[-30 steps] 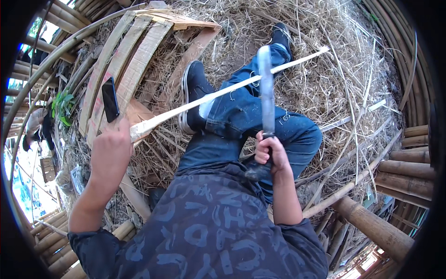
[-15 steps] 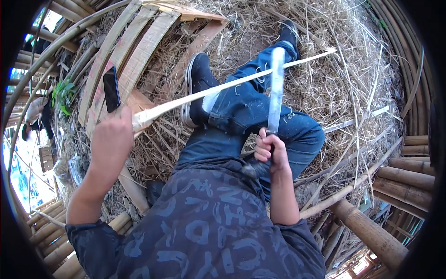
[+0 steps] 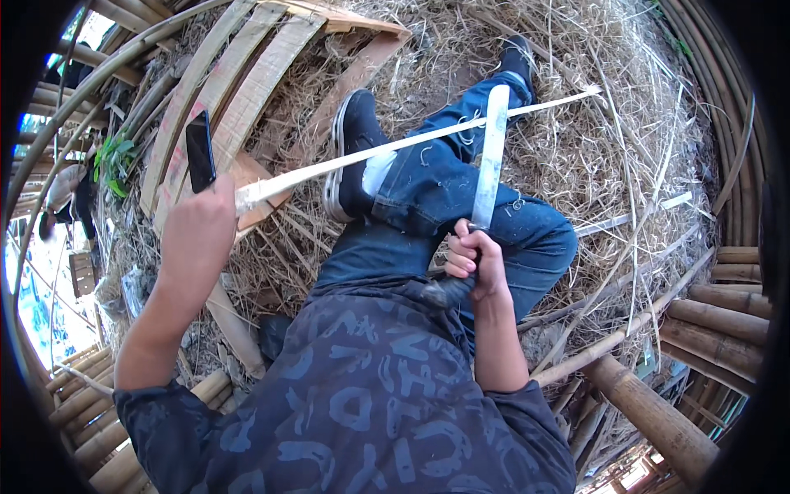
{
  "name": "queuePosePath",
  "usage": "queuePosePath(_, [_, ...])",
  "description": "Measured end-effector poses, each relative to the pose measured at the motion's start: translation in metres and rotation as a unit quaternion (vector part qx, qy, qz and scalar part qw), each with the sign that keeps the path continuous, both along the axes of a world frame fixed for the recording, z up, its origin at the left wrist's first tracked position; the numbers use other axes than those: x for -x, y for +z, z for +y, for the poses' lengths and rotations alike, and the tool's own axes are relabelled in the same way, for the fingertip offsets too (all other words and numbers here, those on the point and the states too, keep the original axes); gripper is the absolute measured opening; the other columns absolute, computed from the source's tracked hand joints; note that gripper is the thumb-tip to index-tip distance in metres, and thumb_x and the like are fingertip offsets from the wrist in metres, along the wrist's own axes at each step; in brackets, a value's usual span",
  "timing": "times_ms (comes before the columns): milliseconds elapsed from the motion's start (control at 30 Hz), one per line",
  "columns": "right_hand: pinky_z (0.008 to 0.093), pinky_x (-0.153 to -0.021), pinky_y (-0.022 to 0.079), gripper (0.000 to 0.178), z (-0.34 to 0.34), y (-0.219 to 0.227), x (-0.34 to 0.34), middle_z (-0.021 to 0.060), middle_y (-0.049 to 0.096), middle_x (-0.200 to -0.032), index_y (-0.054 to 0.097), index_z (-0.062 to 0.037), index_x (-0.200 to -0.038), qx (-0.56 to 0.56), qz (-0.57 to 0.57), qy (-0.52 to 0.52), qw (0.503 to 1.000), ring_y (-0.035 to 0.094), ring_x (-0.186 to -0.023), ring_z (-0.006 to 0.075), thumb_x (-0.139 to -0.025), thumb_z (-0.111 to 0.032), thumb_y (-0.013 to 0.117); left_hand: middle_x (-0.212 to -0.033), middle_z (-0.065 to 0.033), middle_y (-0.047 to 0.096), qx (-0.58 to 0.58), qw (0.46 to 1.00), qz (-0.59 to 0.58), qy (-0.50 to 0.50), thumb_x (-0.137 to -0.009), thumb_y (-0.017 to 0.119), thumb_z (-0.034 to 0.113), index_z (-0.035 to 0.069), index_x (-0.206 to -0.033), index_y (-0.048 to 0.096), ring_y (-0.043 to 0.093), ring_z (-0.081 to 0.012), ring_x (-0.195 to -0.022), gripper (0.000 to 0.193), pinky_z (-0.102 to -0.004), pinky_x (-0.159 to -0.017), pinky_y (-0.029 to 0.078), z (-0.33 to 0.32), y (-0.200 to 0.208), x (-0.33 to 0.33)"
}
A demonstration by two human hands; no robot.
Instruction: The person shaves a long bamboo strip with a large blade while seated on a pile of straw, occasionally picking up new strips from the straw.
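Observation:
My left hand (image 3: 202,218) is closed around the thick end of a long pale bamboo strip (image 3: 329,165). The strip slants up to the right across my legs, thinning toward a frayed far tip. In my closed right hand (image 3: 476,259) is the dark handle of a long knife (image 3: 492,156). Its straight, light-coloured blade points away from me and crosses the strip over my shin. From this angle I cannot tell whether blade and strip touch. Below my right hand shows the rounded dark butt (image 3: 444,292) of the handle.
A black phone (image 3: 200,152) leans against a slatted wooden pallet (image 3: 259,78), just beyond my left hand. Dry shavings (image 3: 609,156) cover the ground around my crossed legs (image 3: 436,189). Thick bamboo poles (image 3: 658,412) stand at the right, others at the left. A green plant (image 3: 113,165) grows by the pallet.
The knife's blade has tilted slightly to the right. The strip has shifted a little, still in my left hand. Both hands keep their hold.

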State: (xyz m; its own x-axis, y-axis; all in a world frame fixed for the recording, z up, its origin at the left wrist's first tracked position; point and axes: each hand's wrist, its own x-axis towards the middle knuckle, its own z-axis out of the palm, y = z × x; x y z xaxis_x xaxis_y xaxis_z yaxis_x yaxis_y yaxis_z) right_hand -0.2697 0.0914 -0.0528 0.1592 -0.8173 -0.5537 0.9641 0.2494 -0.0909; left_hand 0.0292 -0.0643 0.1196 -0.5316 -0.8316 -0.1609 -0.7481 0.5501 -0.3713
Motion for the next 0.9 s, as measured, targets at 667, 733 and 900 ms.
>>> queuePosePath(667, [0.0262,-0.041,0.032,0.008,-0.005,0.011,-0.010,-0.0019,0.035,-0.058,0.045,-0.0085,-0.084,0.027,0.104,0.143,0.984,0.036,-0.042,0.0088,-0.081,-0.004,0.051,-0.064,-0.0135,0.063,-0.005,1.000,-0.021,-0.001,-0.085,0.057,0.005,0.004,-0.084,0.052,0.068,-0.0286,-0.062,0.006,-0.0374,-0.055,0.054,-0.009,-0.009,-0.004])
queuePosePath(733, [0.0258,-0.040,0.031,0.008,-0.012,0.010,-0.017,-0.0021,0.035,-0.058,0.045,-0.0087,-0.084,0.038,-0.050,0.041,0.997,0.036,-0.042,0.0085,-0.081,-0.004,0.050,-0.064,-0.0135,0.063,-0.003,1.000,-0.019,-0.008,-0.085,0.057,0.005,0.005,-0.084,0.052,0.069,-0.0282,-0.062,0.005,-0.0370,-0.055,0.054,-0.013,-0.006,0.006])
queuePosePath(900, [0.0258,-0.040,0.032,0.009,-0.004,0.011,-0.014,-0.0028,0.035,-0.058,0.045,-0.0082,-0.086,0.028,0.086,0.131,0.987,0.035,-0.041,0.0075,-0.080,-0.004,0.050,-0.066,-0.0170,0.062,-0.032,0.999,-0.002,0.028,-0.082,0.056,0.003,0.002,-0.089,0.052,0.066,-0.0346,-0.064,0.008,-0.0438,-0.056,0.052,-0.017,-0.009,0.000])
